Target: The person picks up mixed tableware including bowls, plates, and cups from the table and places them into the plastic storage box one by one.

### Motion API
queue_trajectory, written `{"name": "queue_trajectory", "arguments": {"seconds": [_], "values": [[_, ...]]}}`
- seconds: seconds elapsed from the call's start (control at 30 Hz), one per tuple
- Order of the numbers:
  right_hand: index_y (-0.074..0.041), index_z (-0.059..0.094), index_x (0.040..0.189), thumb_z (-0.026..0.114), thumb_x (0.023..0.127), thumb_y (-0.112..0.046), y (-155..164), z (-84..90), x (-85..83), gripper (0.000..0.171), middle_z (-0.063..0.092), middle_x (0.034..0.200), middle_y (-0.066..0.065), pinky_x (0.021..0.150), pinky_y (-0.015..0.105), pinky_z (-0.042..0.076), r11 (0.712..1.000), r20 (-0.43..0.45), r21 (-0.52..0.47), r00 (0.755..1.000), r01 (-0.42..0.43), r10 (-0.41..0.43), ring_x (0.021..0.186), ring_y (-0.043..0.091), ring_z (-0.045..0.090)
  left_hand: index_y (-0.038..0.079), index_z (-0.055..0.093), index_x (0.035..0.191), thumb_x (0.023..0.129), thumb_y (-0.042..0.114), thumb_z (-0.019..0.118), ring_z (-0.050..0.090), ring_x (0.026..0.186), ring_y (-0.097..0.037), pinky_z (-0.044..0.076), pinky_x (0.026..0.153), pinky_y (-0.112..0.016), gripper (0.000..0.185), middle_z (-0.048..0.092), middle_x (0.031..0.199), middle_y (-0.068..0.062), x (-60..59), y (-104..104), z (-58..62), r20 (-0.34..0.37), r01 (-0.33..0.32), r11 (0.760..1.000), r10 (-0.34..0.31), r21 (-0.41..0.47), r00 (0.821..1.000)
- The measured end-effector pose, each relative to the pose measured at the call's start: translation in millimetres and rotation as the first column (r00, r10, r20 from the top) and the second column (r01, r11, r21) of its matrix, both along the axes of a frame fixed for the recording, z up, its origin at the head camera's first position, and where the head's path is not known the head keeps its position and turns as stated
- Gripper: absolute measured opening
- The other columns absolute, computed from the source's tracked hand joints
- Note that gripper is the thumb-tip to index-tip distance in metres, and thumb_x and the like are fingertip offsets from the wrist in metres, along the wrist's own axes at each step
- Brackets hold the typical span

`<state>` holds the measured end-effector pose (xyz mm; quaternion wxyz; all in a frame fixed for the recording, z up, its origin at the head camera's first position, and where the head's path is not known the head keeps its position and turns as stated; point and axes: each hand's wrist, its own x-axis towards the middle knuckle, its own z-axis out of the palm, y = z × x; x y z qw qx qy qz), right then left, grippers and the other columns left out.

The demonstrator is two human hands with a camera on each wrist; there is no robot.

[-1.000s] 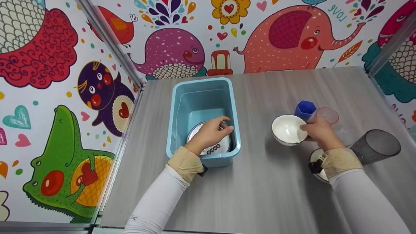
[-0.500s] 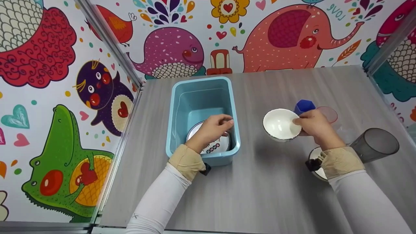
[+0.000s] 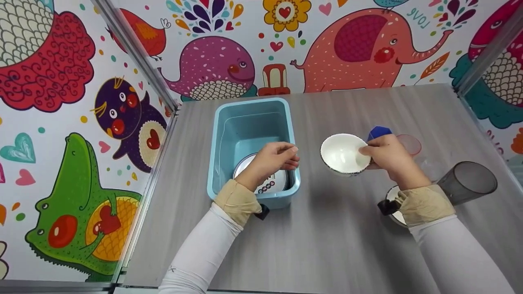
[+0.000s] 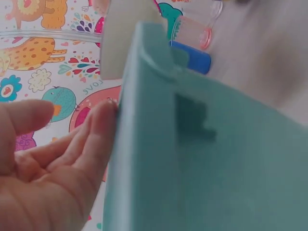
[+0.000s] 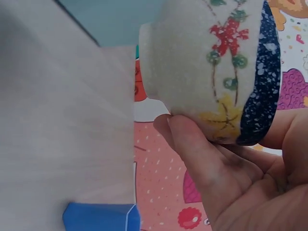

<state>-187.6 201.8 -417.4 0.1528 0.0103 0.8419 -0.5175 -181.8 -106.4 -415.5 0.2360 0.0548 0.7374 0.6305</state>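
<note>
A grey wood-grain table [image 3: 347,245] stood between walls [image 3: 61,81] papered with bright cartoon animals. On its left half sat a light blue plastic bin [image 3: 253,118], and a patterned plate [image 3: 269,183] lay flat on the bin's floor at the near end. To the right, a smoky grey tumbler [image 3: 470,181] lay on the table near the person's right wrist, partly over a second plate [image 3: 394,206] that the arm mostly hid. The left hand [image 3: 271,161] hung over the bin's near right corner, its fingers loosely curled and holding nothing; the left wrist view showed its fingertips [image 4: 103,120] just beside the bin's wall. The right hand [image 3: 386,155] held a white bowl [image 3: 342,154] lifted off the table between bin and cups, thumb on the inner rim and fingers [image 5: 192,144] wrapped under its painted outside, mouth tilted toward the camera. Behind that hand stood a blue cup [image 3: 379,132] and a clear pink cup [image 3: 410,143], close together.
</note>
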Motion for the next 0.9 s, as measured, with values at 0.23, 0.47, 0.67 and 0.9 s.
{"name": "queue_trajectory", "arguments": {"seconds": [0.23, 0.47, 0.67, 0.9], "values": [[0.021, 0.057, 0.127, 0.055, 0.101, -0.010, -10.3, 10.2, 2.2, 0.040, 0.069, 0.104, 0.019, 0.069, 0.026, 0.061, 0.999, 0.001, -0.036, 1.000, -0.021, 0.021, 0.077, 0.006, 0.070, 0.000, 0.058, 0.136, 0.105, 0.023, 0.056, 0.070, 0.096, -0.017, 0.059, 0.092, -0.031, 0.039, 0.067, 0.119, -0.022, 0.8, 7.3, 4.0, 0.049, 0.011, 1.000, -0.011, 0.012, 0.999], [0.017, 0.062, 0.124, 0.057, 0.100, -0.011, -18.5, 16.6, 7.2, 0.037, 0.070, 0.105, 0.022, 0.070, 0.027, 0.061, 1.000, -0.014, -0.002, 1.000, -0.023, 0.023, 0.077, 0.006, 0.069, -0.001, 0.061, 0.134, 0.104, 0.022, 0.057, 0.070, 0.104, -0.025, 0.058, 0.094, -0.032, 0.038, 0.068, 0.111, -0.015, 1.1, 18.2, 4.7, 0.031, 0.048, 0.999, -0.048, 0.012, 0.998], [0.014, 0.064, 0.123, 0.060, 0.099, -0.014, -28.4, 21.9, 12.8, 0.037, 0.067, 0.115, 0.029, 0.072, 0.029, 0.061, 1.000, -0.027, 0.014, 0.999, -0.025, 0.025, 0.081, 0.009, 0.070, 0.002, 0.066, 0.130, 0.104, 0.023, 0.058, 0.071, 0.104, -0.027, 0.059, 0.092, -0.032, 0.035, 0.072, 0.115, -0.017, 3.4, 21.8, 5.4, -0.005, 0.045, 0.999, -0.046, -0.024, 0.999], [0.014, 0.064, 0.123, 0.058, 0.100, -0.012, -37.1, 27.5, 17.7, 0.036, 0.067, 0.114, 0.027, 0.072, 0.029, 0.061, 0.999, -0.030, -0.010, 0.999, -0.037, 0.037, 0.081, 0.008, 0.070, 0.002, 0.067, 0.128, 0.104, 0.024, 0.058, 0.072, 0.097, -0.021, 0.059, 0.091, -0.033, 0.034, 0.073, 0.114, -0.016, 5.6, 22.8, 7.3, -0.010, 0.033, 0.998, -0.034, -0.059, 0.999]]}}
